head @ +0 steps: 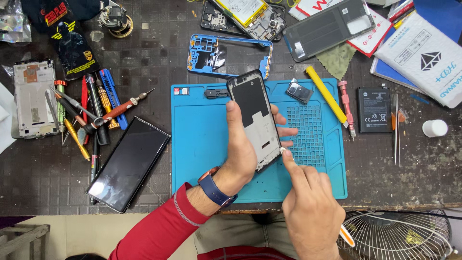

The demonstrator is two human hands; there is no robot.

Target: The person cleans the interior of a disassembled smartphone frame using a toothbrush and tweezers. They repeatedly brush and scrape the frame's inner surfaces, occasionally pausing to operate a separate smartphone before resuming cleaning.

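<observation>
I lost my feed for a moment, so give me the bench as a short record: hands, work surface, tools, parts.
left hand: left hand grips a phone frame, tilted above the mat
right hand: right hand, index fingertip touching the frame's lower right edge
surface: blue mat on a dark table
tools: screwdrivers and tweezers piled left of the mat; yellow pry tool on the mat's right side
parts: black phone left of the mat; blue frame above it; battery to the right
</observation>
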